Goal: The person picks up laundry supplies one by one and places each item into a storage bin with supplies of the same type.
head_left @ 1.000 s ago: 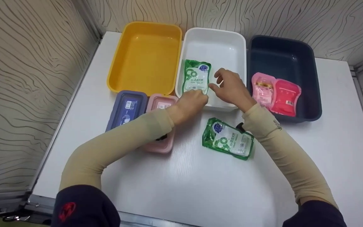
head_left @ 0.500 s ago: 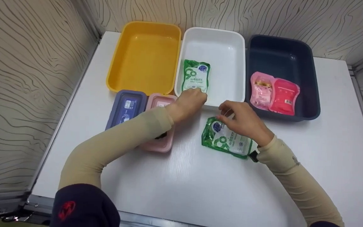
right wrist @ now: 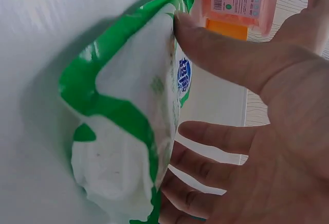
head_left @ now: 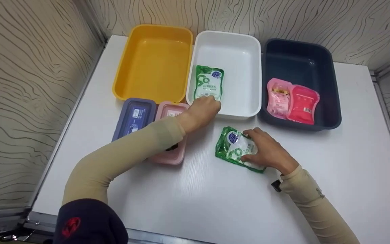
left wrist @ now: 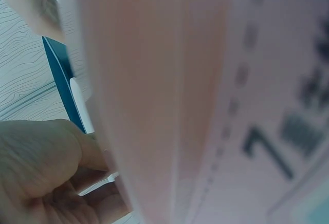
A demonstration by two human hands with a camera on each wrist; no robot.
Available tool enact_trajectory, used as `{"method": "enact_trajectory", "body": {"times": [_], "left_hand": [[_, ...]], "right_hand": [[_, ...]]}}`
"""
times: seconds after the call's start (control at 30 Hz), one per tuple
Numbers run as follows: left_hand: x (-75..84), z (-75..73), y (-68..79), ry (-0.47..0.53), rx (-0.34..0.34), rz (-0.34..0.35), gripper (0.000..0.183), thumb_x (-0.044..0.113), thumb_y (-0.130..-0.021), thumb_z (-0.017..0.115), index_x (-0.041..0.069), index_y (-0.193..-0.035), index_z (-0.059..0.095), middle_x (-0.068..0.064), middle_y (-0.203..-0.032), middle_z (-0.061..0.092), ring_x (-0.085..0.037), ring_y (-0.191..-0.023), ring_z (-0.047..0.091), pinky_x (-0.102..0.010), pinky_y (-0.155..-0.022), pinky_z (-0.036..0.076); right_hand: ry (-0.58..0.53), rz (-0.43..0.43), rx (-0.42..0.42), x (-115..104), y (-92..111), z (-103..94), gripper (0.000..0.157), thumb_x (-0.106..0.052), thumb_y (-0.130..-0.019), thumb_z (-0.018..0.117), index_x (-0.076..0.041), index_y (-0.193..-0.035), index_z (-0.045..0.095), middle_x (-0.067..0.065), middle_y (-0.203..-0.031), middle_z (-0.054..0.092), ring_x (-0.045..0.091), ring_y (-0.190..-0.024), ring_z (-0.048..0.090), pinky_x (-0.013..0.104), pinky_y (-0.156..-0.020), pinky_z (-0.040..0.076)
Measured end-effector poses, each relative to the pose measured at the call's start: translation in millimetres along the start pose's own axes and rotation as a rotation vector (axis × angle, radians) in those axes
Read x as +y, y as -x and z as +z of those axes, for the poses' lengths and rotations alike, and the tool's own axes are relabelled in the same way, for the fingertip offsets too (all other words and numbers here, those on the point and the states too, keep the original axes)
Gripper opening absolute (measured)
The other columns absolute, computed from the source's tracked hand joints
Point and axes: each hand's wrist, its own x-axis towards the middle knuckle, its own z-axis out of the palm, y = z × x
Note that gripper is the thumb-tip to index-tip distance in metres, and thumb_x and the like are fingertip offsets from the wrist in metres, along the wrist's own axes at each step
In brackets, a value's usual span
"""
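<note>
In the head view my left hand stays curled at the front left corner of the white bin and grips its rim. A green-and-white refill pouch lies in that bin, its lower end behind the hand. On the table in front lies a second green-and-white refill pouch. My right hand spreads over its right end, thumb on the near side and fingers on the far side. In the right wrist view the thumb touches the pouch's edge, and the fingers lie loosely along its printed face.
A yellow bin and a navy bin flank the white one. Two pink packs lie in the navy bin. Beside my left forearm sit a purple box and a pink box; pink plastic fills the left wrist view.
My right hand has come out of the white bin, moved toward me and lowered onto the pouch on the table. The left hand has stayed at the bin's corner.
</note>
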Motion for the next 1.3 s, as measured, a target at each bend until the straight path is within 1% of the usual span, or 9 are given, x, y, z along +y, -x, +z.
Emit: {"method": "enact_trajectory", "body": {"times": [0.2,0.4,0.53,0.63,0.73,0.83,1.0,1.17,1.3], "left_hand": [[1.8,2.3,-0.4,0.002,-0.007,0.005,0.023,-0.006,-0.102,0.058,-0.007,-0.117,0.076,-0.026,-0.109,0.076,-0.041,-0.101,0.075,-0.051,-0.086,0.065],[1.9,1.6,-1.7,0.000,-0.004,0.006,0.022,-0.007,-0.102,0.058,-0.007,-0.115,0.076,-0.026,-0.109,0.076,-0.041,-0.102,0.075,-0.051,-0.088,0.064],[1.8,0.8,-3.1,0.000,-0.022,0.000,0.022,-0.006,-0.102,0.059,-0.007,-0.117,0.076,-0.025,-0.110,0.076,-0.040,-0.104,0.074,-0.050,-0.091,0.064],[2.0,0.4,-3.8,0.011,-0.033,0.000,0.023,-0.005,-0.103,0.058,-0.007,-0.118,0.075,-0.025,-0.110,0.076,-0.040,-0.105,0.074,-0.049,-0.092,0.063],[1.6,-0.1,-4.1,0.028,-0.037,0.000,0.023,-0.004,-0.104,0.057,-0.007,-0.118,0.075,-0.025,-0.110,0.076,-0.040,-0.105,0.073,-0.050,-0.093,0.063],[1.1,-0.9,-4.0,0.029,-0.037,-0.002,0.022,-0.001,-0.106,0.058,-0.006,-0.119,0.075,-0.024,-0.110,0.076,-0.040,-0.106,0.073,-0.049,-0.093,0.063],[0.7,-1.9,-3.4,0.013,-0.033,-0.007,0.023,0.000,-0.106,0.059,-0.006,-0.121,0.075,-0.024,-0.111,0.076,-0.039,-0.106,0.074,-0.048,-0.094,0.063],[0.0,-1.9,-2.4,0.010,-0.020,-0.003,0.021,-0.003,-0.105,0.059,-0.008,-0.118,0.075,-0.025,-0.110,0.076,-0.040,-0.105,0.074,-0.050,-0.093,0.063],[-0.2,-2.9,-1.7,-0.001,-0.007,-0.004,0.021,-0.005,-0.103,0.059,-0.008,-0.116,0.075,-0.026,-0.110,0.076,-0.042,-0.104,0.074,-0.052,-0.090,0.064]], "right_hand": [[-0.027,0.069,-0.036,3,0,1.4,0.075,-0.020,-0.086,0.089,0.002,-0.149,0.053,0.020,-0.134,0.062,0.039,-0.124,0.058,0.064,-0.110,0.049],[-0.047,0.081,-0.043,6,0,3.2,0.065,-0.019,-0.084,0.090,0.007,-0.136,0.060,0.019,-0.121,0.063,0.035,-0.111,0.058,0.059,-0.105,0.051],[-0.086,0.072,-0.069,9,2,1.7,0.056,-0.020,-0.086,0.089,0.000,-0.128,0.059,0.014,-0.111,0.065,0.028,-0.098,0.060,0.046,-0.087,0.056],[-0.139,0.063,-0.092,11,4,-1.3,0.052,-0.019,-0.089,0.087,-0.006,-0.127,0.054,0.013,-0.108,0.068,0.024,-0.088,0.062,0.036,-0.072,0.055],[-0.193,0.067,-0.102,11,6,-5.0,0.047,-0.017,-0.092,0.083,-0.010,-0.127,0.053,0.014,-0.110,0.071,0.023,-0.083,0.064,0.033,-0.067,0.055],[-0.229,0.078,-0.101,10,7,-8.3,0.044,-0.017,-0.095,0.080,-0.012,-0.128,0.053,0.016,-0.115,0.072,0.023,-0.084,0.066,0.034,-0.068,0.056],[-0.234,0.085,-0.093,11,6,-11.6,0.043,-0.017,-0.097,0.078,-0.013,-0.131,0.052,0.017,-0.122,0.070,0.025,-0.090,0.067,0.035,-0.072,0.058],[-0.248,0.090,-0.090,11,7,-16.8,0.043,-0.020,-0.097,0.078,-0.014,-0.132,0.052,0.017,-0.124,0.069,0.026,-0.094,0.065,0.034,-0.075,0.057],[-0.283,0.070,-0.083,7,9,-25.5,0.045,-0.021,-0.097,0.077,-0.012,-0.134,0.052,0.017,-0.124,0.069,0.026,-0.094,0.066,0.034,-0.076,0.057]]}}
